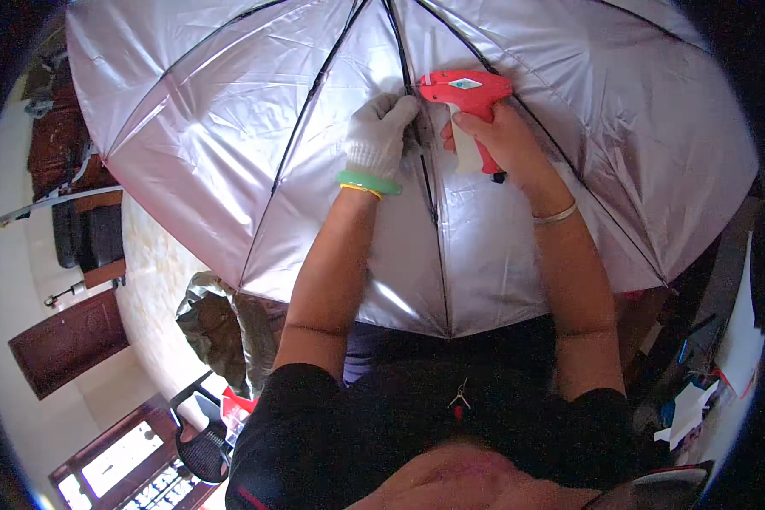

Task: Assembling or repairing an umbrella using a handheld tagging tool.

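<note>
An umbrella [204, 183] is spread open, its silvery lining facing me and black ribs running down it. My left hand [376, 134], in a white knit glove, is closed at a middle rib [401, 53], thumb and fingertips pinching there. A green bangle [369, 182] and a yellow band circle that wrist. In my right hand [510, 146], which is bare, is a red and white tagging gun [472, 88]. Its nose points left and meets the rib just above my left thumb. The needle tip is too small to make out.
An olive-brown bag [221, 331] stands below the umbrella's left edge. A black mesh chair [202, 446] is at the lower left, near a red and white item. Papers [687, 415] and other clutter lie at the lower right. A brown door [70, 342] shows far left.
</note>
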`<state>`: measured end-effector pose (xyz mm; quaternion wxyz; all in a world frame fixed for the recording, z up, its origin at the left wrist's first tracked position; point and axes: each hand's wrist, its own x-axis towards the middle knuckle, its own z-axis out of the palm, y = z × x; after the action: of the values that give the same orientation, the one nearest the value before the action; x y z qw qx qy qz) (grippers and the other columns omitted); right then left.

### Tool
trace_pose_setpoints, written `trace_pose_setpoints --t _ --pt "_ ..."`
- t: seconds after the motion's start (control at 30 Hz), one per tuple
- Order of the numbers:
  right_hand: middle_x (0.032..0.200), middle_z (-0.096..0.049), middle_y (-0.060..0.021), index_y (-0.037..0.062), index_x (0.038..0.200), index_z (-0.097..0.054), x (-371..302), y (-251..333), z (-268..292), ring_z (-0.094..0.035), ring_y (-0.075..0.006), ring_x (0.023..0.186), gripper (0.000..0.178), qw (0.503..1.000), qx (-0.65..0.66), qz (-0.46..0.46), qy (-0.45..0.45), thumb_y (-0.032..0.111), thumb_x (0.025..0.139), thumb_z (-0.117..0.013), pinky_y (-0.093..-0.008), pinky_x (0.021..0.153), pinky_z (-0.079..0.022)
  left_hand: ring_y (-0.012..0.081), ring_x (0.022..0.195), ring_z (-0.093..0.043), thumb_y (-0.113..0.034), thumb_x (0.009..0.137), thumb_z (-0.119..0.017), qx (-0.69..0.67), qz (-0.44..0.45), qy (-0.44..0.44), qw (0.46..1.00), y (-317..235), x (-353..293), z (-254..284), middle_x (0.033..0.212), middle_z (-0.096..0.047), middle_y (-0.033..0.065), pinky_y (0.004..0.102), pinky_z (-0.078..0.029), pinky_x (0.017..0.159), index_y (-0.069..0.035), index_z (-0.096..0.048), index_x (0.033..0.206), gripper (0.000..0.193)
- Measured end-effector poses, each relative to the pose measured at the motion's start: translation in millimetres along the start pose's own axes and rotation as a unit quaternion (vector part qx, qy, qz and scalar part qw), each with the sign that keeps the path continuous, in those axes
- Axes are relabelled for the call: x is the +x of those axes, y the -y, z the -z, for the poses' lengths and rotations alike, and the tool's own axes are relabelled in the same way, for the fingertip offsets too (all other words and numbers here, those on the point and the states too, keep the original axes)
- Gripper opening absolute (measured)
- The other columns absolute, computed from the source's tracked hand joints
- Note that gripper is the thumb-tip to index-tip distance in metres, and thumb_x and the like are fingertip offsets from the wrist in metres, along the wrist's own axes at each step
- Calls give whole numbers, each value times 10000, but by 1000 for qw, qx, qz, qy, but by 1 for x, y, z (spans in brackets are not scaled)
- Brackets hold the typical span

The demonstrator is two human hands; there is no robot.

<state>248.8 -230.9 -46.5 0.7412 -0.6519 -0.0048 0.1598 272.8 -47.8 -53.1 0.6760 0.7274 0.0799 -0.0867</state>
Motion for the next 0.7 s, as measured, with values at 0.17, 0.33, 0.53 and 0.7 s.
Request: trace_pose_setpoints --t 0.17,0.33,0.53,0.7 --pt "855 -649 -98 11 1108 -527 2 1 0 -640 -169 732 296 999 4 -35 -5 161 856 -565 -302 639 -524 92 605 -533 -185 828 -617 -7 28 4 1000 -18 -11 -10 710 -601 31 238 -444 563 55 -629 881 246" --pt "793 -627 -67 17 1074 -540 8 -7 -6 -611 -143 663 264 1000 2 -9 -15 163 856 -566 -278 586 -499 96 607 -541 -178 827 -615 -100 26 12 995 -11 -11 -13 732 -612 48 238 -447 568 55 -628 878 240" --pt "702 -562 -22 44 1024 -562 12 -25 23 -538 -103 587 263 994 -104 -24 15 241 851 -583 -256 520 -446 180 778 -569 -212 839 -578 25 -76 22 997 9 2 -22 846 -637 95 308 -461 732 54 -609 970 298" --pt "970 -652 -159 -5 1090 -535 -69 0 33 -650 -209 875 339 992 114 -24 38 217 844 -603 -298 742 -514 348 888 -598 -373 858 -533 470 -201 -53 858 -15 -39 -14 971 -606 206 437 -474 764 -54 -549 1131 420"
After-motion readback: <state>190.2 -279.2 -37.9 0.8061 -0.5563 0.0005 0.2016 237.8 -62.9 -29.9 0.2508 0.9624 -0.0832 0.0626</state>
